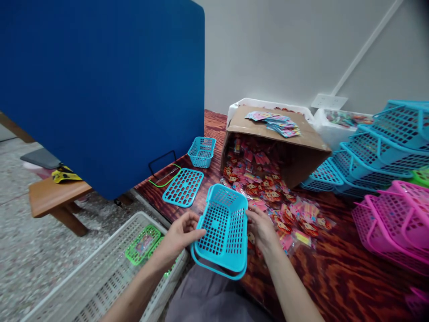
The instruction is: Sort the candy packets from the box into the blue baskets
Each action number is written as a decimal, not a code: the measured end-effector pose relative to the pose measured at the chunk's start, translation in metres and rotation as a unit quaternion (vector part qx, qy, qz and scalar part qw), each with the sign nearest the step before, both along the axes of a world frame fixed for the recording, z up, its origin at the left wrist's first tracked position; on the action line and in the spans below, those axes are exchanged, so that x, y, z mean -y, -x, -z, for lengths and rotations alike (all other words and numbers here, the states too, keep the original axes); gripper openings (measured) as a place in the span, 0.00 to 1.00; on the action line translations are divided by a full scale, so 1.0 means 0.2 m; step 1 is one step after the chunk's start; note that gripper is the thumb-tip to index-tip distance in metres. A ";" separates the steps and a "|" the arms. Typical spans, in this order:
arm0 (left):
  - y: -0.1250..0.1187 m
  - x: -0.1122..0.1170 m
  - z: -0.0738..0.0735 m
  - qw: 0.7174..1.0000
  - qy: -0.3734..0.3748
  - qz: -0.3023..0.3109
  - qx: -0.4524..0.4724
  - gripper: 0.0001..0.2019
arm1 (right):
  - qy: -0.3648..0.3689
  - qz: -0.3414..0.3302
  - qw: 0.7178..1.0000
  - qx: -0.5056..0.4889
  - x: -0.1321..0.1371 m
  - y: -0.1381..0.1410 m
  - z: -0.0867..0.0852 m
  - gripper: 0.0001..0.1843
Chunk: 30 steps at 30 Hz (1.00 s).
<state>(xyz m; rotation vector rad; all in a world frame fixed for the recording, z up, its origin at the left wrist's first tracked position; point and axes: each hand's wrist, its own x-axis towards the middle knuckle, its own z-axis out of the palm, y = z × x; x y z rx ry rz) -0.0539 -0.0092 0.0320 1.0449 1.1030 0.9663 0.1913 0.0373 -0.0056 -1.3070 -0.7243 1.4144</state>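
A light-blue plastic basket with a mesh of holes is held over the table's front edge, tilted so its inside faces me. My left hand grips its left rim, thumb on top. On the opposite side, my right hand has its fingers closed on the right rim. The basket's handle loop hangs down along the near end. Behind it lie a flat blue mesh lid and a smaller upright blue basket.
A cardboard box on its side spills packaged pink trinkets across the table. Stacked blue baskets and pink baskets stand at right. A white crate with green baskets sits at lower left, below a blue panel.
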 end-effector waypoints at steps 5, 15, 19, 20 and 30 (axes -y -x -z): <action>-0.15 0.08 -0.02 0.996 0.039 0.018 0.084 0.22 | -0.089 0.068 0.961 0.253 0.07 0.03 -0.03 0.29; -0.38 0.12 -0.05 0.999 -0.001 0.043 0.022 0.23 | -0.109 -0.085 0.978 0.156 0.37 0.15 -0.24 0.20; -0.40 0.15 -0.04 0.997 -0.063 -0.007 -0.053 0.16 | -0.086 -0.066 0.986 0.124 0.37 0.16 -0.20 0.22; -0.40 0.16 -0.03 0.995 -0.076 -0.015 -0.071 0.15 | -0.077 -0.070 0.988 0.117 0.36 0.16 -0.20 0.23; -0.36 0.25 -0.02 1.000 -0.001 0.009 0.028 0.20 | -0.170 -0.137 0.930 0.297 0.46 0.21 -0.29 0.16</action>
